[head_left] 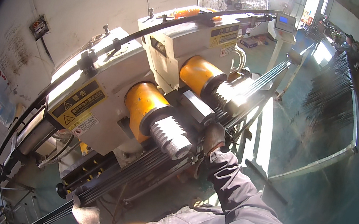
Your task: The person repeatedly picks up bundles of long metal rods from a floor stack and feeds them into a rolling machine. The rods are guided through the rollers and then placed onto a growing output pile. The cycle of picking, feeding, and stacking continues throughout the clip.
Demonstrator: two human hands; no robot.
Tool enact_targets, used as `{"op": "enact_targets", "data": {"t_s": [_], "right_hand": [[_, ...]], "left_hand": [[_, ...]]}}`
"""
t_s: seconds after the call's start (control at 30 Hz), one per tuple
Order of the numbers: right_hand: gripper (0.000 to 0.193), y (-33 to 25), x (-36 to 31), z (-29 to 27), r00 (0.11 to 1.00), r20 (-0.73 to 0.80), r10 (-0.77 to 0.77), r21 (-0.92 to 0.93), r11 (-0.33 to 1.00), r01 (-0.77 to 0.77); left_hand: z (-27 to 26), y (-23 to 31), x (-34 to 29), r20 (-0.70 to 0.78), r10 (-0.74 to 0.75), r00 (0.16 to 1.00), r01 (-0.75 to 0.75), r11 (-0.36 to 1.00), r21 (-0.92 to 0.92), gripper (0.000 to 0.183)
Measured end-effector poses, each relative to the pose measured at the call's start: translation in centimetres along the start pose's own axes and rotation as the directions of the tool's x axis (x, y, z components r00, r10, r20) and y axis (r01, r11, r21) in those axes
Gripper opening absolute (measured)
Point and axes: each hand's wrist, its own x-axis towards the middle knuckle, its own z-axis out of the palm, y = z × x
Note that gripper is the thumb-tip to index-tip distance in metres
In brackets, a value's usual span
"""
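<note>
A bundle of long thin metal rods (pixel 128 174) runs from the lower left, beneath the machine's ridged rollers, and out to the upper right. My left hand (pixel 86 216), in a pale knit glove, is at the rods' near left stretch, its fingers closed round their edge. My right hand (pixel 214 137), in a darker, shaded glove, reaches in just right of the near ridged steel roller (pixel 170 136). It is by the end of a bright hexagonal steel bar (pixel 197 108). Its fingers are hidden among the machine parts and rods.
Two orange cylindrical housings (pixel 145 104) jut from the pale machine body (pixel 109 79), which bears warning labels. A black curved rail runs along its top. Behind stands a large fan (pixel 233 0), with a control box (pixel 285 22) to its right. Stacked dark rods (pixel 334 93) lie behind a metal rail farther right.
</note>
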Motion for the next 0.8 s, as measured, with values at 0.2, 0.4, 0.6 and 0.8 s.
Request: {"op": "enact_targets", "data": {"t_s": [0.2,0.4,0.6,0.8], "right_hand": [[0.022,-2.0,-0.1,-1.6,0.996,-0.023,0.088,0.026,0.996,-0.087],[0.049,-3.9,-2.3,-4.3,0.819,0.342,0.460,0.930,-0.043,-0.364],[0.053,1.1,-9.4,-5.5,0.846,0.091,0.525,0.735,0.538,-0.413],[0.048,8.3,-15.9,-3.3,0.692,0.377,0.616,0.693,0.308,-0.652]], "left_hand": [[1.8,-2.2,-1.4,0.062,0.032,0.998,-0.045,0.977,0.210,0.036],[4.4,-7.4,-3.7,0.161,-0.190,0.969,0.191,0.982,0.010,0.045],[-1.5,0.4,0.1,-0.143,0.055,0.988,-0.063,0.997,-0.049,0.038],[-1.0,-1.8,-1.8,0.001,0.098,0.995,-0.096,0.981,0.170,0.041]]}}
